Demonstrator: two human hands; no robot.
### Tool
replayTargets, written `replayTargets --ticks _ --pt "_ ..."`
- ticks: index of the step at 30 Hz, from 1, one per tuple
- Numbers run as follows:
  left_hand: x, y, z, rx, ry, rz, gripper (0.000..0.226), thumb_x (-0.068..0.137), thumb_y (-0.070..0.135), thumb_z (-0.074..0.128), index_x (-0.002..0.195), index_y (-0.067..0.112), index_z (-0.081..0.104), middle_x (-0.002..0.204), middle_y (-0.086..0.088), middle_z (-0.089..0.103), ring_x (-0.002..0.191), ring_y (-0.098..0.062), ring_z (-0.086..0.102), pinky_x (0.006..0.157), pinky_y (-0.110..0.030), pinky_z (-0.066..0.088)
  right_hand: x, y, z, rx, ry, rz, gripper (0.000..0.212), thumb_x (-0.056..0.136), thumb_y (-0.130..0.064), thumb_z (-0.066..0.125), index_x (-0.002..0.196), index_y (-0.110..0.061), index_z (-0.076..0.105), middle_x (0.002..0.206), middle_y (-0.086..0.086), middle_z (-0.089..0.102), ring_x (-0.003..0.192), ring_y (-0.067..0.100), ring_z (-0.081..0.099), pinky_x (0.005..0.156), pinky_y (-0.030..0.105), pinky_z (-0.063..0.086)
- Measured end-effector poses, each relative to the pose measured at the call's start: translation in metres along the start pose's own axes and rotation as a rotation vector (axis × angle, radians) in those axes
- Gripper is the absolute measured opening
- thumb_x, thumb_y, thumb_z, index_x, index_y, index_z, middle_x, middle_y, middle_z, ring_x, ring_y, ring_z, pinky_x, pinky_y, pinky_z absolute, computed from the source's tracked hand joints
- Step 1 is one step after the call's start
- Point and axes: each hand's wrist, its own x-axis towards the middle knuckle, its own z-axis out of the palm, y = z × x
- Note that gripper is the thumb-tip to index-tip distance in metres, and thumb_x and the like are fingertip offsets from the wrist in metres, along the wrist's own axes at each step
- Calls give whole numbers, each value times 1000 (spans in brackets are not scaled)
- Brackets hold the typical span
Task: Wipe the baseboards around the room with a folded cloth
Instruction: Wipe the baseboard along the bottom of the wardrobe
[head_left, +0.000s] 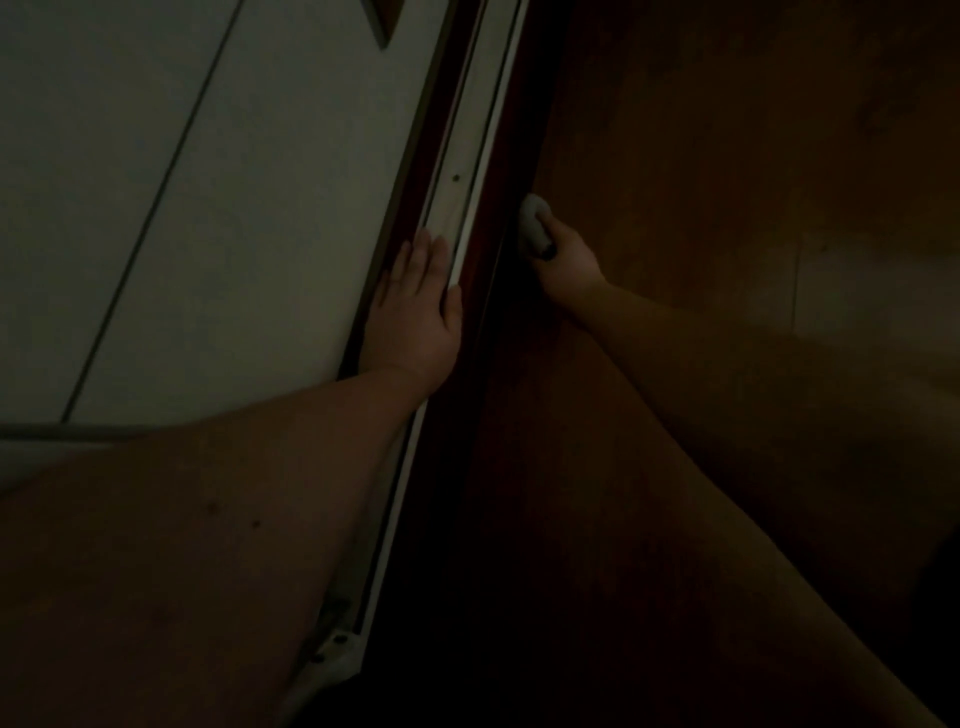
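Both bare forearms fill the bottom of the dim view, nearest the camera, reaching up and away. Left of the left hand's fingers spreads a large pale panel (218, 218) with a thin dark line running through it. Right of the right hand's fingers lies the dark brown wooden floor (753, 182). Between the two hands runs a long white strip (457, 202) with a small dark dot, edged by dark reddish trim (480, 322) that looks like the baseboard, though the light is too poor to be sure. The left hand (415, 312) lies flat on the strip, its fingers (423, 254) straight and pressed together, thumb along the strip's edge. The right hand (563, 260) has its fingers curled around a small pale folded cloth (534, 223), which sticks out past the fingertips and sits against the dark trim.
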Motion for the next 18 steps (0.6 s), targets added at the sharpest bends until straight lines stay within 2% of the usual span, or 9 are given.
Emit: replayTargets --ticks 6,8,11,13,15,18 --pt "1 0 -2 27 -5 -2 55 106 32 27 157 17 13 165 -4 8 152 -21 6 122 -39 11 -79 11 32 124 -73 69 65 97 -15 56 154 -20 26 154 11 35 136 28 42 110 34 39" --pt "1 1 -1 27 -5 -6 55 106 33 27 157 17 13 165 -4 8 152 -21 6 122 -38 11 -119 20 48 145 -101 77 66 95 -15 59 154 -20 29 154 10 36 136 27 42 111 37 39" --pt "0 2 -2 28 -3 -9 55 107 33 26 157 16 13 165 -5 8 152 -21 6 123 -38 10 -172 28 69 185 -146 67 67 93 -15 62 152 -18 31 154 10 37 137 26 40 112 32 34" --pt "0 2 -4 23 -6 -8 55 107 34 25 157 16 13 165 -4 7 152 -21 6 123 -37 9 -195 32 78 225 -183 89 66 93 -17 62 152 -19 32 154 9 37 137 25 41 112 37 37" --pt "-1 2 -4 23 -18 -14 56 107 36 25 158 17 12 165 -4 7 152 -20 5 123 -36 8 -212 38 82 272 -216 118 66 93 -18 62 152 -22 34 153 6 39 135 23 44 109 36 42" --pt "-1 1 -4 44 -35 -16 60 106 43 25 158 16 10 166 -4 5 152 -20 5 123 -35 8 -227 46 79 355 -316 144 63 92 -18 65 149 -26 39 149 2 45 124 16 52 95 27 49"
